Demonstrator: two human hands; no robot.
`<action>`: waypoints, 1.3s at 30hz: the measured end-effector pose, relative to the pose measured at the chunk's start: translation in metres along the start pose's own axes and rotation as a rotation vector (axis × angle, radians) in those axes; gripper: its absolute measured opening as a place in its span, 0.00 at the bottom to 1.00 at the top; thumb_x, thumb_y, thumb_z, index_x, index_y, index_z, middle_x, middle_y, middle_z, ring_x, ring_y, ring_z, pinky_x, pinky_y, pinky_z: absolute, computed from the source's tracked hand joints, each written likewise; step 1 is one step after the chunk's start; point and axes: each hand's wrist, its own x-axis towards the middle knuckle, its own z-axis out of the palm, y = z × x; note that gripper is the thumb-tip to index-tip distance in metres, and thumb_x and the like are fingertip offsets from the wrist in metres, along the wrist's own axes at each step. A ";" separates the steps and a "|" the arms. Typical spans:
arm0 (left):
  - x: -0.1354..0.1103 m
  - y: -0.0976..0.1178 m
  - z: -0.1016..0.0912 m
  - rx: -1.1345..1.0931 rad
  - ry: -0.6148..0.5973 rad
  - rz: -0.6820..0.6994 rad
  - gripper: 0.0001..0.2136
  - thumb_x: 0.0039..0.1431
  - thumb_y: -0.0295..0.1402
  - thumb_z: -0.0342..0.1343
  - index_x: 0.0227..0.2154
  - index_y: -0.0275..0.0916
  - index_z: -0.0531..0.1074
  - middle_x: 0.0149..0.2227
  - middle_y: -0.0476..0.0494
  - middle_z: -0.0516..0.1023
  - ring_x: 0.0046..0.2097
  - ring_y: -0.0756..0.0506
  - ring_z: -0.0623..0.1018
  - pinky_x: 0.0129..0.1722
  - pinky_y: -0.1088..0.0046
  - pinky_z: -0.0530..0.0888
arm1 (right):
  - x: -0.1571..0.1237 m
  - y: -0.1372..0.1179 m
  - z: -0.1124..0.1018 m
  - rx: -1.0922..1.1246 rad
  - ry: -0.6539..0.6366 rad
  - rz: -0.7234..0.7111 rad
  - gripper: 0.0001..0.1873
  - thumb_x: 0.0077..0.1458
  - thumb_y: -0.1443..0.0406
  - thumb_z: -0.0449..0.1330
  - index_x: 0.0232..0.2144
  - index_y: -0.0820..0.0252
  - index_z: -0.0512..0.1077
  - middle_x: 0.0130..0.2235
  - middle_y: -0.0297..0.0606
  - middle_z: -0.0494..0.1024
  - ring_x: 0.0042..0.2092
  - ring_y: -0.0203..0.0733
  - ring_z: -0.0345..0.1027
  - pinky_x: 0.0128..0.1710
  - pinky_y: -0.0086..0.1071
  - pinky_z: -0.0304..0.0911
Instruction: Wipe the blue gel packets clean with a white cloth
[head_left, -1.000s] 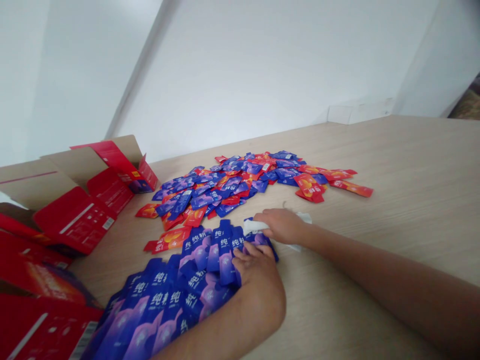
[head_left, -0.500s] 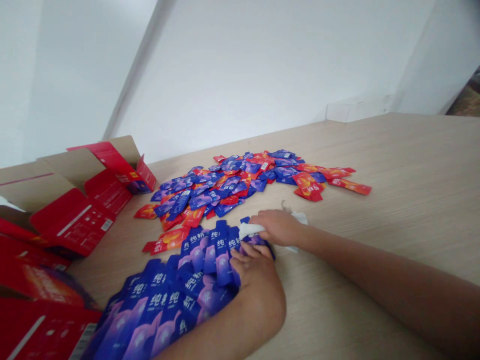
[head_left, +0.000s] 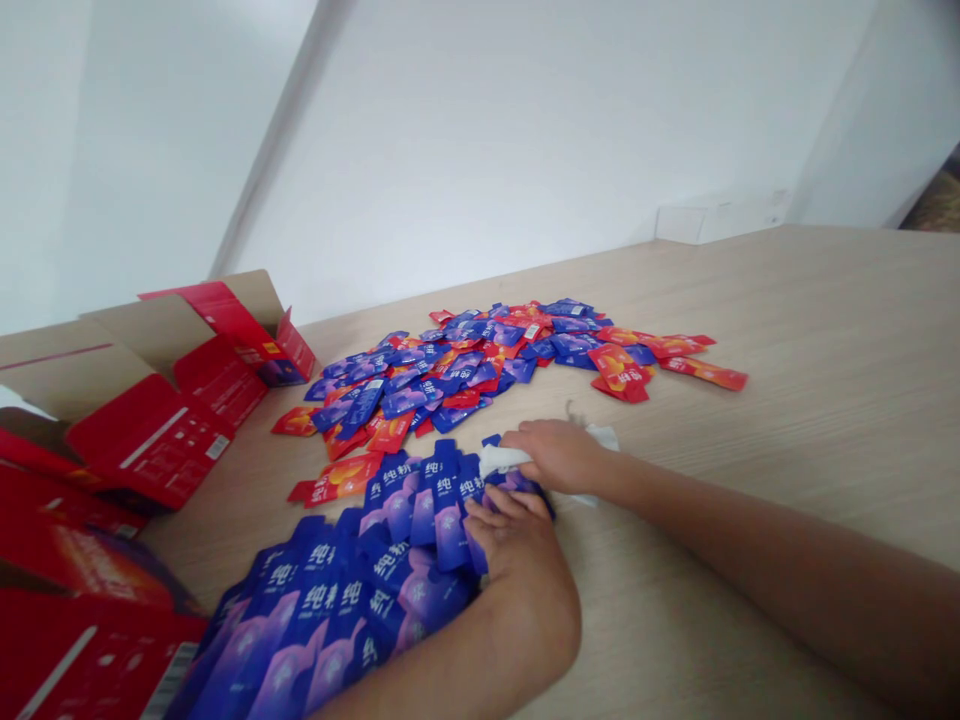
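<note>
My left hand [head_left: 517, 560] lies on the near end of a fanned row of blue-purple sachets [head_left: 352, 590], its fingers curled over the sachets at the row's right end. Just beyond it, my right hand [head_left: 559, 455] is closed around a crumpled white cloth [head_left: 501, 458], which touches the top of the same sachets. Part of the cloth shows behind the hand. A loose heap of mixed blue and red-orange sachets [head_left: 480, 365] lies further back on the wooden table [head_left: 787, 400].
Flattened red cartons [head_left: 150, 430] and open brown cardboard flaps [head_left: 90, 350] fill the left side. One red-orange sachet [head_left: 337, 478] lies between the row and the heap. A white wall stands behind the table, with a small white box [head_left: 712, 220] at its foot.
Both hands stay almost still. My left hand has shifted slightly on the sachets, and the cloth hand barely moved.
</note>
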 end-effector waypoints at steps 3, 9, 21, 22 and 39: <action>0.001 0.000 0.000 -0.016 -0.008 -0.009 0.26 0.53 0.14 0.39 0.55 0.31 0.62 0.55 0.23 0.64 0.52 0.31 0.68 0.47 0.51 0.71 | -0.001 0.006 -0.003 -0.046 0.026 0.053 0.15 0.54 0.61 0.55 0.44 0.55 0.67 0.39 0.41 0.72 0.40 0.47 0.66 0.36 0.34 0.56; 0.005 0.000 0.005 -0.022 -0.010 0.011 0.26 0.54 0.15 0.38 0.55 0.32 0.62 0.55 0.24 0.65 0.52 0.30 0.68 0.46 0.50 0.71 | -0.004 -0.010 -0.007 0.076 0.053 -0.112 0.15 0.54 0.61 0.55 0.45 0.55 0.67 0.39 0.39 0.72 0.42 0.44 0.65 0.39 0.32 0.56; 0.005 0.002 0.005 0.029 -0.007 -0.003 0.27 0.52 0.14 0.37 0.56 0.32 0.61 0.56 0.24 0.64 0.51 0.30 0.69 0.45 0.51 0.72 | -0.004 -0.002 -0.009 0.083 0.060 -0.052 0.16 0.53 0.62 0.55 0.45 0.56 0.67 0.41 0.40 0.73 0.43 0.44 0.65 0.40 0.33 0.55; 0.005 0.002 0.006 0.022 -0.008 0.001 0.27 0.53 0.14 0.37 0.56 0.32 0.61 0.56 0.24 0.64 0.51 0.30 0.69 0.45 0.51 0.71 | -0.004 -0.005 -0.009 0.113 0.049 -0.085 0.17 0.52 0.62 0.55 0.46 0.56 0.67 0.41 0.39 0.73 0.43 0.44 0.65 0.40 0.32 0.55; 0.005 0.004 0.005 0.009 -0.037 -0.012 0.27 0.52 0.14 0.38 0.56 0.33 0.62 0.55 0.25 0.65 0.52 0.30 0.68 0.47 0.49 0.70 | -0.004 -0.008 -0.007 0.091 0.008 -0.085 0.14 0.53 0.61 0.54 0.43 0.56 0.68 0.40 0.39 0.74 0.41 0.44 0.67 0.38 0.32 0.56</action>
